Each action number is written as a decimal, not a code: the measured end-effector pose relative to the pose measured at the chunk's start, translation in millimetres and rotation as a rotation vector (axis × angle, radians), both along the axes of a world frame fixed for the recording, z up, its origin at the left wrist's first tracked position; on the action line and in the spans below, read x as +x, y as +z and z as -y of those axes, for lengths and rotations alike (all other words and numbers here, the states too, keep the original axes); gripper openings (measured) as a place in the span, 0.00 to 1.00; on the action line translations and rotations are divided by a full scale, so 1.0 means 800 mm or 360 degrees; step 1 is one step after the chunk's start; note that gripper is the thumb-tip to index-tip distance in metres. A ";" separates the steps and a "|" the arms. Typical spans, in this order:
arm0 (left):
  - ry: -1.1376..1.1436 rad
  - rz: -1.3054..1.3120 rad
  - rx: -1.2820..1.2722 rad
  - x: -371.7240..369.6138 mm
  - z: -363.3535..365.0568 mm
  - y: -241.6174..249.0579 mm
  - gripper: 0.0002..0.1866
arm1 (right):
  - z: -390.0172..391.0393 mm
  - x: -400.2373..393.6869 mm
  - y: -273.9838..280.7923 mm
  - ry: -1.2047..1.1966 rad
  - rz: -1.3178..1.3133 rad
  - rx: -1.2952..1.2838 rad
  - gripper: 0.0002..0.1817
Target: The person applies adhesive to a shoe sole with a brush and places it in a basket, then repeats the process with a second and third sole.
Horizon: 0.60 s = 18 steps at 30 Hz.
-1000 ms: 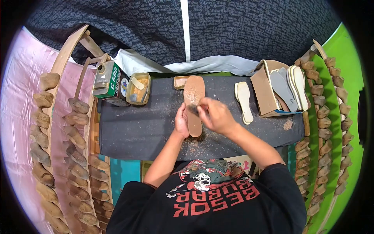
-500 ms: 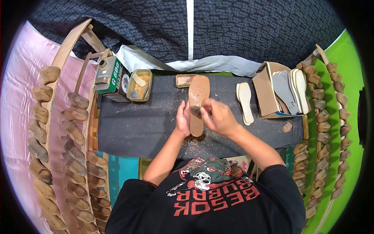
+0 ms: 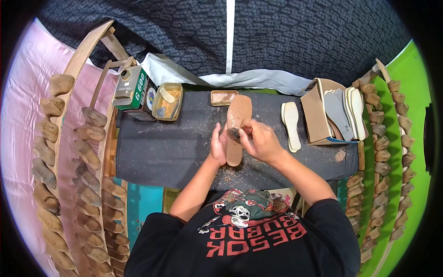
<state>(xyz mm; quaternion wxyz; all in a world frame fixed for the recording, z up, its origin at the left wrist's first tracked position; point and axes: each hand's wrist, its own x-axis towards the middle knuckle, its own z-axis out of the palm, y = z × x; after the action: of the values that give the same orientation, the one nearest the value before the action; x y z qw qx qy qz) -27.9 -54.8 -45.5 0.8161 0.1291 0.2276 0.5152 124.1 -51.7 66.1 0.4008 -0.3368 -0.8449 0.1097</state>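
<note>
A brown shoe sole (image 3: 240, 108) is held upright over the dark table, its upper part glossy and wet-looking. My left hand (image 3: 219, 145) supports it from the left and beneath, with the thumb raised along its edge. My right hand (image 3: 258, 141) pinches a small dark lump or brush (image 3: 233, 133) against the middle of the sole; its exact shape is partly hidden by the fingers. Just behind the sole is a small rectangular tray (image 3: 223, 98) with pale contents.
On the left stand a green-and-grey can (image 3: 134, 94) and a yellowish tub (image 3: 167, 102). Pale insoles (image 3: 290, 125) lie right of my hands, beside a cardboard box (image 3: 317, 120) of insoles. Racks of wooden shoe lasts (image 3: 48, 198) flank the table (image 3: 157, 152).
The sole sits slightly lower in the view and tilts a little more. My right hand has moved slightly down the sole with the dark thing, partly because the view has shifted.
</note>
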 end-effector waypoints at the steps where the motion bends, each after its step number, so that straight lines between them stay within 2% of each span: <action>1: -0.0021 -0.0038 0.0044 0.000 0.001 0.001 0.39 | -0.003 0.000 0.000 0.0008 0.0004 -0.0001 0.11; 5: -0.0183 -0.0185 0.0194 -0.003 0.000 -0.025 0.42 | -0.040 -0.001 0.004 -0.0100 -0.0078 0.0062 0.12; 8: -0.0173 -0.0240 0.0159 0.003 0.002 -0.013 0.43 | -0.052 -0.002 0.005 -0.0176 -0.0212 0.0126 0.11; 10: -0.0196 -0.0059 0.0260 -0.002 0.004 -0.011 0.43 | -0.037 -0.002 0.002 -0.0132 -0.0026 0.0103 0.09; 11: -0.0167 0.0022 0.0172 -0.002 0.003 -0.010 0.42 | -0.024 -0.002 0.003 -0.0060 -0.0017 0.0031 0.10; 12: -0.0117 0.0113 0.0087 -0.004 0.003 -0.009 0.42 | -0.005 -0.004 -0.002 0.0111 -0.0039 0.0143 0.11; 14: -0.0124 0.0097 0.0204 -0.006 0.007 -0.001 0.42 | 0.008 -0.003 -0.008 0.0134 -0.0102 0.0020 0.12; 16: -0.0069 0.0104 0.0075 -0.002 0.011 0.003 0.41 | -0.004 0.000 -0.008 0.0097 -0.0110 0.0054 0.11; 18: -0.0093 0.0106 0.0064 0.002 0.008 -0.023 0.42 | -0.027 0.004 -0.009 0.0001 -0.0121 0.0129 0.09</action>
<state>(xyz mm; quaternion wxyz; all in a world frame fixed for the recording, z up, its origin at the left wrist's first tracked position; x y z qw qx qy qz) -26.3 -60.8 -63.8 0.8352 0.1348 0.1859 0.4997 127.1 -29.8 59.2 0.4459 -0.3156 -0.8329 0.0882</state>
